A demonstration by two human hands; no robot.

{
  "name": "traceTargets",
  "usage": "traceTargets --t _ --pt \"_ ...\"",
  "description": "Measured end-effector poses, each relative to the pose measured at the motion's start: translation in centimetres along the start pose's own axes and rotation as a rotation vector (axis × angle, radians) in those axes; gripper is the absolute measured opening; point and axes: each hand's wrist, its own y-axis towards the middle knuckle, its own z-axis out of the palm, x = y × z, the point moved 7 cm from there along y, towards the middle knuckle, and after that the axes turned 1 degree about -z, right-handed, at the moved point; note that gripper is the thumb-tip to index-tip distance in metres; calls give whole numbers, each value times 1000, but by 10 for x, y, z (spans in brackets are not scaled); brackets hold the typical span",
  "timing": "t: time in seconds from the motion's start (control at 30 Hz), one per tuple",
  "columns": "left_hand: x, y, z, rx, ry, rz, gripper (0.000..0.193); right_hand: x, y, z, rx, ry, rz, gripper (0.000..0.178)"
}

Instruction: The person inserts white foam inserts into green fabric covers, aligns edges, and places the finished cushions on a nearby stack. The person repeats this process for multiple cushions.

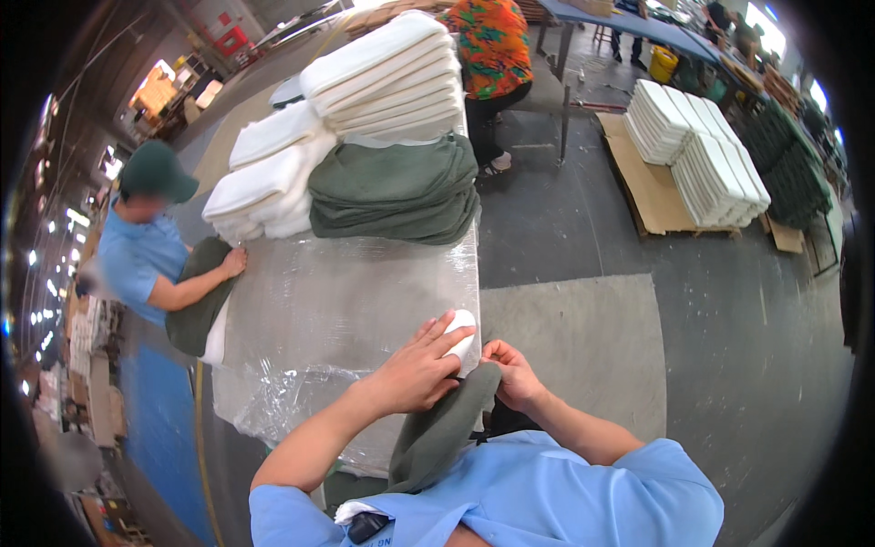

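Note:
A dark green fabric cover (447,428) leans between my body and the table's near right corner. The rounded end of a white pad (463,335) sticks up beyond it; whether the pad runs down inside the cover is hidden. My left hand (415,369) lies across the pad and the cover's upper edge, fingers stretched and spread. At the cover's right edge, my right hand (513,376) is closed in a pinch on the green fabric.
The table (355,283) carries clear plastic film (283,401), folded green covers (392,187) and stacked white pads (383,77). A co-worker (146,251) handles a green cover at the left edge. Another person (492,50) is beyond the table. White stacks (697,155) sit on cardboard at right.

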Motion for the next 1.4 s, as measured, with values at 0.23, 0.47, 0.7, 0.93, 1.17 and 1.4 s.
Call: traceTargets --t 0.23,0.47,0.7,0.93,1.17,1.4 --pt "8 -8 6 40 -399 -97 13 31 -25 29 -81 -606 -355 14" --pt "41 -12 42 250 -826 -692 30 52 -38 55 -76 -973 -626 21" --pt "21 -13 53 632 -1178 -702 33 14 -13 33 107 -69 -24 10" --pt "14 5 34 592 -1085 -547 26 -26 -25 26 441 93 506 42" --pt "27 2 36 631 -1068 -518 28 -43 -33 17 470 107 546 15" --pt "42 5 50 693 -1271 -710 25 -24 -30 6 67 12 250 27"
